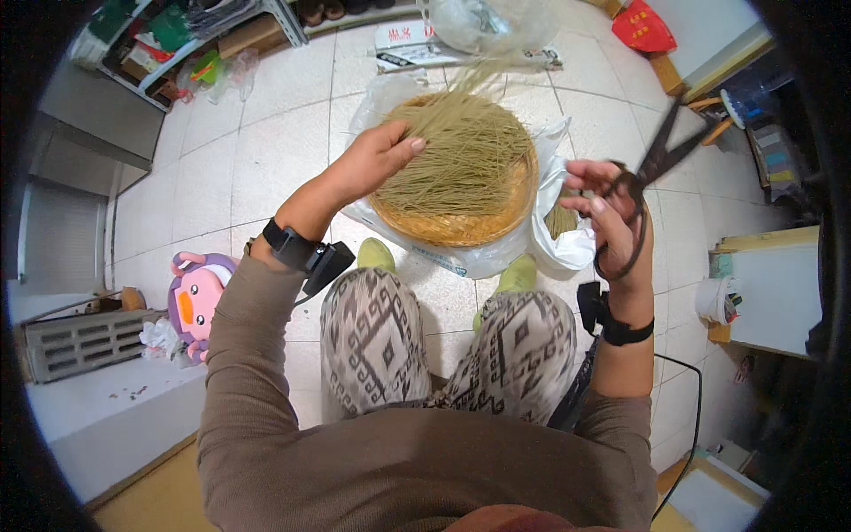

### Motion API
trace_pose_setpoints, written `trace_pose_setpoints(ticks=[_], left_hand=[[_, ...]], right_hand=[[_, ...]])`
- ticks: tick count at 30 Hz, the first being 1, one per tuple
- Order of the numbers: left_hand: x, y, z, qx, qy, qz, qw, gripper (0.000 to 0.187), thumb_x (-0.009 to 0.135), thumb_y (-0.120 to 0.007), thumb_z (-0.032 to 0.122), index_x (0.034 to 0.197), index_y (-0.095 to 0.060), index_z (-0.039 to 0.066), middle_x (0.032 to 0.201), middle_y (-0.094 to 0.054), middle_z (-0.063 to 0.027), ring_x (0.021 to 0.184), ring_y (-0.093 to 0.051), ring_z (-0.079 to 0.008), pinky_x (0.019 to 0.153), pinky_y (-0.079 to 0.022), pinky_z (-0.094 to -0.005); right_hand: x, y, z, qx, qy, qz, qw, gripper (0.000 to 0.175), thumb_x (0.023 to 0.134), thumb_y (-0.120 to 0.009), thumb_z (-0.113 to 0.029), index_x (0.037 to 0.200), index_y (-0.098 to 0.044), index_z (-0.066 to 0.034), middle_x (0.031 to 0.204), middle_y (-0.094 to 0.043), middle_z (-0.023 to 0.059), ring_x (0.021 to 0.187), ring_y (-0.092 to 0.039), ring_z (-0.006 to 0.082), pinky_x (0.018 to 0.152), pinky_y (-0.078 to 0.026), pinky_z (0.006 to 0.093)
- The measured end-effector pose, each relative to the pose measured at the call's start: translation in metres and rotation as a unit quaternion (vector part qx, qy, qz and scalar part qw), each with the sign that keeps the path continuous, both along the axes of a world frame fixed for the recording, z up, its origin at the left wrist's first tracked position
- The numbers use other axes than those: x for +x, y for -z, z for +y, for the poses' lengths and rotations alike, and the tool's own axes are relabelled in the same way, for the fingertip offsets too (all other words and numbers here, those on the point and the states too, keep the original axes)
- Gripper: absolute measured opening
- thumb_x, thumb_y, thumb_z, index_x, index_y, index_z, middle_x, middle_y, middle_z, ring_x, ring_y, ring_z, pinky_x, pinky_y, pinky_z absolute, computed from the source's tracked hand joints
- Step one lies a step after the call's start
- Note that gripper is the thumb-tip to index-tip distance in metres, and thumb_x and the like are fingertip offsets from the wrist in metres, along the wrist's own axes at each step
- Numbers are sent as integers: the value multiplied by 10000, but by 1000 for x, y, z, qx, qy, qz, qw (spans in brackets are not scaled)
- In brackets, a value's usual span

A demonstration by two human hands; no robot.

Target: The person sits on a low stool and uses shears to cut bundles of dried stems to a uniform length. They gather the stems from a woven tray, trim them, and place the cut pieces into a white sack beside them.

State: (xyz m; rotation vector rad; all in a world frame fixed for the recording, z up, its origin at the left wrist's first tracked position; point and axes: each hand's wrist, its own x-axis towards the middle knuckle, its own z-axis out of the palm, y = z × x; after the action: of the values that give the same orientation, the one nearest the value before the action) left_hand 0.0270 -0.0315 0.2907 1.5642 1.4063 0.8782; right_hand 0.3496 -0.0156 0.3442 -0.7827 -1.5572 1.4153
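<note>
A round woven bamboo tray lies on the floor before my feet, heaped with thin dry green-brown stalks. My left hand is over the tray's left side and grips a bundle of these stalks, whose blurred far ends fan out to the upper right. Right of the tray, my right hand is raised with black scissors hanging on it by the handles. Their blades point up and stand apart, slightly blurred. Below that hand, a white plastic bag holds more stalks.
Clear plastic sheeting lies under the tray. Beyond it are printed cardboard and a clear plastic bag. A pink cartoon figure stands at left, and a white bucket at right. A black cable runs beside my right arm.
</note>
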Motion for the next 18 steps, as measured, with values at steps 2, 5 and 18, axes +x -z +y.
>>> trace_pose_setpoints(ticks=[2,5,18], left_hand=[[23,-37,-9,3,-11,-82,997,292,958,-510,292,1087,-556,35,754,-464,52,651,-400,-44,566,-338,-200],[52,-78,-31,24,-17,-197,980,258,952,-515,267,1082,-546,46,709,-435,66,582,-353,-29,498,-288,-185],[78,2,-73,-70,-41,-171,982,179,932,-545,279,934,-510,104,686,-442,40,571,-374,-59,505,-320,-217]], right_hand=[[-9,-26,-14,-10,-8,40,999,316,876,-528,-138,1138,-505,37,1102,-580,125,976,-567,172,822,-488,298],[-23,-53,-44,-28,-35,100,994,245,884,-558,-125,1071,-512,26,1041,-592,122,883,-574,144,753,-489,261],[-38,73,-24,-154,87,136,975,158,854,-634,-156,827,-565,-16,724,-591,56,572,-530,126,509,-435,258]])
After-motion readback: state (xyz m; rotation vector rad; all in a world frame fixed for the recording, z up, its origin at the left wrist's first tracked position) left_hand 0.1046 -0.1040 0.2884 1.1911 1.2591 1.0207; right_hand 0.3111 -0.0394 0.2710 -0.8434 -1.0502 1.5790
